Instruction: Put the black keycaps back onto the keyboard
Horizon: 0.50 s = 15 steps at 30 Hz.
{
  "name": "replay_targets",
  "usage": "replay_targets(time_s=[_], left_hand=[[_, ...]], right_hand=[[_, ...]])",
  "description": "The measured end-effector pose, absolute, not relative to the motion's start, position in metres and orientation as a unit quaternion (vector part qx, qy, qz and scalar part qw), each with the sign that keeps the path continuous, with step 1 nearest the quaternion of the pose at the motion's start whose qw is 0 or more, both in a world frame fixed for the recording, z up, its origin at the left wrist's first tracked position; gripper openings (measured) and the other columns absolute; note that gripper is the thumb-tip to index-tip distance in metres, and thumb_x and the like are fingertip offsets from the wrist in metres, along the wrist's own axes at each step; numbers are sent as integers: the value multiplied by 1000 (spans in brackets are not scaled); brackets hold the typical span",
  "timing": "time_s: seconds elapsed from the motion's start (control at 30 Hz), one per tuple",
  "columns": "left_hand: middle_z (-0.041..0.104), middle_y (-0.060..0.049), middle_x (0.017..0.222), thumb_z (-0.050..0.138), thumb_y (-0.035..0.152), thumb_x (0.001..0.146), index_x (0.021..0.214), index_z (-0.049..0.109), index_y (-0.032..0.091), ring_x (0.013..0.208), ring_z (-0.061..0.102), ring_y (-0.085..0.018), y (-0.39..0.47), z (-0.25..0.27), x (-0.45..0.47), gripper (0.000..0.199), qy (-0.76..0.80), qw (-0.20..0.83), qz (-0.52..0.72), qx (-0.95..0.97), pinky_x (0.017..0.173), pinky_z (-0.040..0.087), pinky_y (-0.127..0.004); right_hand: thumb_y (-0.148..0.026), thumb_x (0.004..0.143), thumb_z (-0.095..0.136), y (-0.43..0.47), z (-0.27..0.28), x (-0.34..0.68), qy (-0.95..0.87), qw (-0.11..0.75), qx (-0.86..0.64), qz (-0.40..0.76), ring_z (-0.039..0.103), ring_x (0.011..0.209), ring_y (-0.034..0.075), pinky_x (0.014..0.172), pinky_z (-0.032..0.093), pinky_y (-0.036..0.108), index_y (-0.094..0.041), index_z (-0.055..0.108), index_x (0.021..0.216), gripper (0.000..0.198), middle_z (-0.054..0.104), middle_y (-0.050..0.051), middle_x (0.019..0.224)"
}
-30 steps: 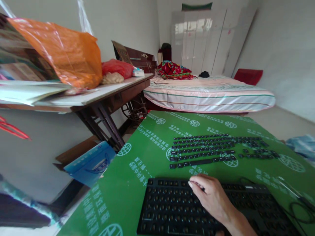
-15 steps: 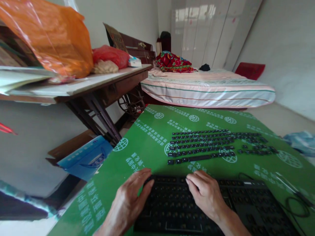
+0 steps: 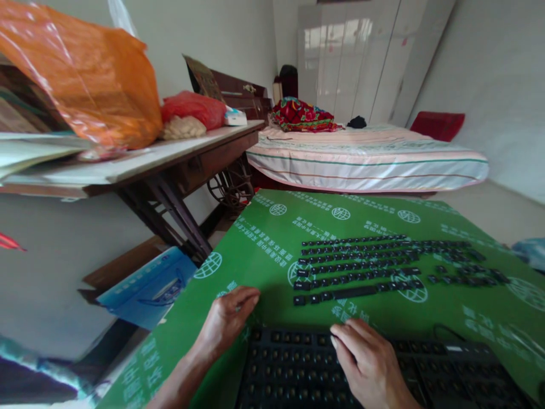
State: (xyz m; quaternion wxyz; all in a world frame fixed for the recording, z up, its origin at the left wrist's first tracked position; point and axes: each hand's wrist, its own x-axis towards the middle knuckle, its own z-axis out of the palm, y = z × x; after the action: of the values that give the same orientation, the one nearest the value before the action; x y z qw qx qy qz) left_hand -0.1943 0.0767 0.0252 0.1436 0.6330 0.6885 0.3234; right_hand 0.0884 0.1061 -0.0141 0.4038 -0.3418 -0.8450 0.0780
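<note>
While the keyboard (image 3: pixel 293 369) lies at the near side of the worktop (image 3: pixel 270 253), keycaps (image 3: pixel 355 292) sit in rows beyond it; the right hand (image 3: pixel 370 358), bunched at the keyboard's far row, is apart from the left hand (image 3: pixel 227 318), curled nearer the worktop's left edge; any grip cannot be told.

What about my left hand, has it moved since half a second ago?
Yes. Judged against the loose spacebar keycap, your left hand has moved higher in the view, away from the far left corner of the computer keyboard.
</note>
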Motion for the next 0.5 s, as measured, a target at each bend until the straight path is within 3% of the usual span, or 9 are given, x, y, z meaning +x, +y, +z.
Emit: replay_targets(time_s=[0.5], left_hand=[[68,-4,83,64,22,70,89,73,16,75,63,-16,260,-1,-180,22,627,222,329,670,73,49,-28]], right_hand=[[-16,89,46,115,-29,92,-862,413,-292,17,60,55,11,56,49,18,-19,63,87,17,62,2,67]])
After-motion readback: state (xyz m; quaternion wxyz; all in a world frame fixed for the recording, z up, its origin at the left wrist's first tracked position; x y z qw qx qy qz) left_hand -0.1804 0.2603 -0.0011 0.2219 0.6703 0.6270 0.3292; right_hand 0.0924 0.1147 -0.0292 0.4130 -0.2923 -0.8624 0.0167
